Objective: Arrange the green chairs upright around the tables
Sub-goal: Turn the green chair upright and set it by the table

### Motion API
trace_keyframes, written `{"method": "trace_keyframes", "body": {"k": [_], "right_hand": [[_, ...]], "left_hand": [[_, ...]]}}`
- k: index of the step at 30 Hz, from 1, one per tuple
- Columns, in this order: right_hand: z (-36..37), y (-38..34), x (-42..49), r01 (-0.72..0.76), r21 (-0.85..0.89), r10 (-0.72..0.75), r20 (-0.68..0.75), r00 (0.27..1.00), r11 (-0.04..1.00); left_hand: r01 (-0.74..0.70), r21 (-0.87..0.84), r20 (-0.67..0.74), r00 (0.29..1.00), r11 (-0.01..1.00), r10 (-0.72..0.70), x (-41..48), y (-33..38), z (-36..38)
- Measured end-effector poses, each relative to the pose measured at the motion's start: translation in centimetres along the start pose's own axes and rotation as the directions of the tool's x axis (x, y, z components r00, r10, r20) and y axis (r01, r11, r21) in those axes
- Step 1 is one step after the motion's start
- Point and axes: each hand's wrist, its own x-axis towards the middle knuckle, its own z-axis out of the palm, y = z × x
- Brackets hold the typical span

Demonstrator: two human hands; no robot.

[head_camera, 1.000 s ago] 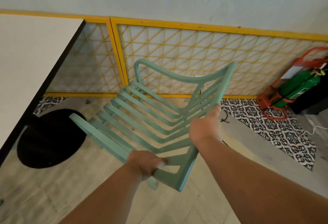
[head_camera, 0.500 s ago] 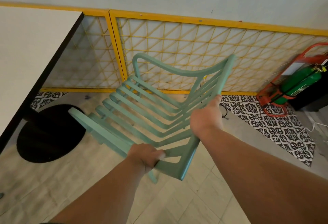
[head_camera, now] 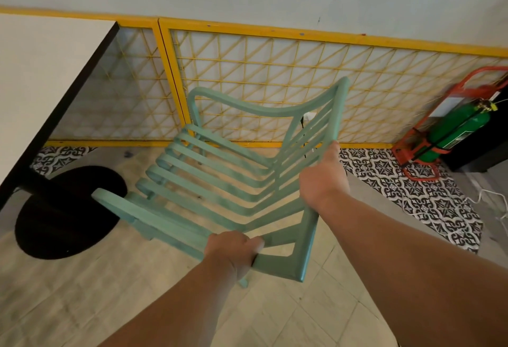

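Note:
A green slatted chair (head_camera: 220, 181) fills the middle of the view, held tilted above the floor with its seat facing the table. My left hand (head_camera: 233, 247) grips the near side rail by the rear corner. My right hand (head_camera: 323, 181) grips the backrest's side post. The white table (head_camera: 41, 77) with a black edge stands at the left, its round black base (head_camera: 63, 214) on the floor just left of the chair's front. The chair's legs are mostly hidden under the seat.
A yellow wire-grid panel (head_camera: 275, 77) runs along the wall behind the chair. A green cylinder in a red stand (head_camera: 450, 132) sits at the right on patterned tiles (head_camera: 412, 190). A white cable (head_camera: 483, 201) trails there. Pale floor tiles lie near me.
The chair, still held in both hands, has moved slightly toward the wall and the table base. Both grips are unchanged.

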Motion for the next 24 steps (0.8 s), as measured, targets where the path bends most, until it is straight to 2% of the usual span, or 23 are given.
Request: {"method": "trace_keyframes", "body": {"k": [5, 9, 11, 20, 24], "right_hand": [[-0.8, 0.5, 1.0, 0.079, -0.096, -0.083, -0.033, 0.996, 0.992], [-2.4, 0.7, 1.9, 0.074, -0.154, -0.069, 0.041, 0.997, 0.985], [-3.0, 0.7, 2.5, 0.081, -0.130, -0.072, 0.068, 0.995, 0.988], [-3.7, 1.0, 4.7, 0.102, -0.130, -0.095, 0.059, 0.994, 0.986], [-3.7, 1.3, 5.2, 0.149, -0.158, -0.148, 0.019, 0.989, 0.976]], "left_hand": [[0.018, 0.007, -0.026, 1.000, 1.000, -0.018, 0.0, 2.0, 0.4], [0.048, -0.049, -0.055, 0.997, 0.998, -0.050, 0.5, 4.3, 1.0], [0.070, -0.104, -0.072, 0.994, 0.992, -0.078, 1.0, 5.0, 0.9], [0.143, -0.134, -0.051, 0.987, 0.981, -0.151, 2.5, 7.1, 0.2], [0.116, -0.125, -0.070, 0.990, 0.985, -0.125, 2.9, 7.0, 0.3]]}}
